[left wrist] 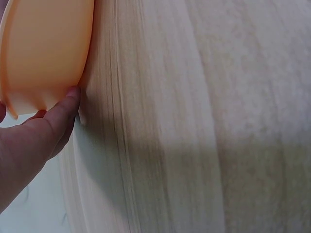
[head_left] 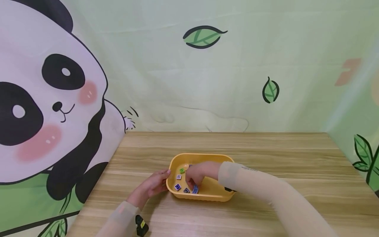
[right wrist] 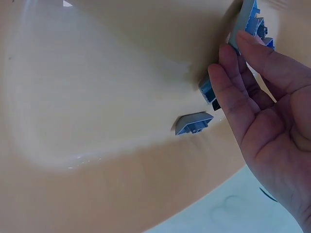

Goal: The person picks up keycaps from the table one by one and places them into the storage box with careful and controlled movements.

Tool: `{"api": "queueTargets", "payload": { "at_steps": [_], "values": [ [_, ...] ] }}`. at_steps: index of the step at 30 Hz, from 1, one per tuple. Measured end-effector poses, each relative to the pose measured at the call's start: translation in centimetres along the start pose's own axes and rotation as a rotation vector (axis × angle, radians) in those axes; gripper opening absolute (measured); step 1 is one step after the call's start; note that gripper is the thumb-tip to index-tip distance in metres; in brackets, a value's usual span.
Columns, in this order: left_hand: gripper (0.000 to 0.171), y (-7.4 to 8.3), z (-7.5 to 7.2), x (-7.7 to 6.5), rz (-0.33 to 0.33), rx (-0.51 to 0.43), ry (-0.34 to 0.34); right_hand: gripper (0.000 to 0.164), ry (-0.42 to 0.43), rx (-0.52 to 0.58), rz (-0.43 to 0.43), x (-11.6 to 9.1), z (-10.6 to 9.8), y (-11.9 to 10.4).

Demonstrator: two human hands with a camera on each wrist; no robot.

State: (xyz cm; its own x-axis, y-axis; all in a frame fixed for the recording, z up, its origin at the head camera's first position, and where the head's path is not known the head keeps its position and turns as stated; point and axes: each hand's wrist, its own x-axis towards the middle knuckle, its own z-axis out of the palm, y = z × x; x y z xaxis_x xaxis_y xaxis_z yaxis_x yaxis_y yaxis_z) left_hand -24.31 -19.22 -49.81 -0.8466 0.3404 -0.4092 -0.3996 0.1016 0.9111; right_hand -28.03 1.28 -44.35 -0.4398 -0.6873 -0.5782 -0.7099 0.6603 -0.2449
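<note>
A yellow plastic tub [head_left: 213, 197] sits on the wooden table, with several small toy bricks inside. My left hand [head_left: 155, 184] grips the tub's left end, thumb at the rim and fingers against the outer wall; the left wrist view shows fingertips low on that wall [left wrist: 48, 48]. Reaching down into the tub, my right hand [head_left: 195, 174] pinches a blue brick [right wrist: 243, 24] between thumb and fingers. Below its fingers in the right wrist view lie a dark blue brick [right wrist: 207, 90] and a sloped grey-blue brick [right wrist: 194, 123]. A green brick [head_left: 182, 171] and a white brick [head_left: 179, 177] lie left of this hand.
More blue bricks [head_left: 177, 187] lie near the tub's front left corner. The wooden table [head_left: 281, 154] extends around the tub. Behind it hangs a pale green cloth [head_left: 165, 75] printed with a panda and leaves. A black strap piece [head_left: 142, 226] is at the left wrist.
</note>
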Motion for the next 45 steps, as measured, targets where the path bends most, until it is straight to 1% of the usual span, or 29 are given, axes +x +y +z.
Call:
{"api": "queueTargets", "payload": {
  "at_steps": [4, 10, 17, 22, 25, 28, 31, 34, 37, 42, 45],
  "values": [
    [0.06, 0.0, 0.0, -0.1, 0.004, 0.0, -0.001, 0.018, 0.015, -0.037, -0.001, 0.2, 0.2, -0.1],
    [0.059, 0.0, 0.1, -0.1, 0.006, -0.004, -0.001, 0.02, 0.03, -0.022, 0.034, 0.3, 0.5, -0.3],
    [0.059, 0.0, 0.1, 0.0, 0.002, -0.012, 0.002, 0.02, 0.024, -0.043, 0.048, 0.2, 0.5, -0.6],
    [0.058, -0.1, 0.1, 0.0, 0.002, -0.01, 0.0, 0.018, 0.022, -0.014, 0.061, -0.3, 0.3, -0.7],
    [0.058, -0.1, 0.1, 0.0, 0.003, -0.015, 0.001, 0.018, 0.035, 0.035, 0.074, -0.8, -0.2, -0.5],
    [0.059, 0.0, 0.1, 0.0, 0.003, -0.016, -0.001, 0.021, 0.061, 0.082, 0.079, -1.6, -1.0, -0.3],
    [0.06, 0.1, 0.1, -0.1, 0.001, -0.014, -0.004, 0.023, 0.095, 0.092, 0.074, -2.5, -1.7, 0.0],
    [0.06, 0.1, 0.1, -0.1, 0.002, -0.015, -0.009, 0.021, 0.131, 0.079, 0.05, -3.7, -2.5, 0.3],
    [0.06, 0.1, 0.1, -0.2, 0.006, -0.011, -0.015, 0.021, 0.19, 0.093, 0.01, -5.0, -3.3, 0.7],
    [0.059, 0.1, 0.1, -0.2, 0.014, -0.01, -0.015, 0.021, 0.314, 0.135, -0.02, -8.2, -4.7, 0.9],
    [0.06, 0.1, 0.0, -0.2, 0.017, -0.005, -0.012, 0.022, 0.377, 0.193, -0.019, -10.3, -5.5, 1.0]
  ]
}}
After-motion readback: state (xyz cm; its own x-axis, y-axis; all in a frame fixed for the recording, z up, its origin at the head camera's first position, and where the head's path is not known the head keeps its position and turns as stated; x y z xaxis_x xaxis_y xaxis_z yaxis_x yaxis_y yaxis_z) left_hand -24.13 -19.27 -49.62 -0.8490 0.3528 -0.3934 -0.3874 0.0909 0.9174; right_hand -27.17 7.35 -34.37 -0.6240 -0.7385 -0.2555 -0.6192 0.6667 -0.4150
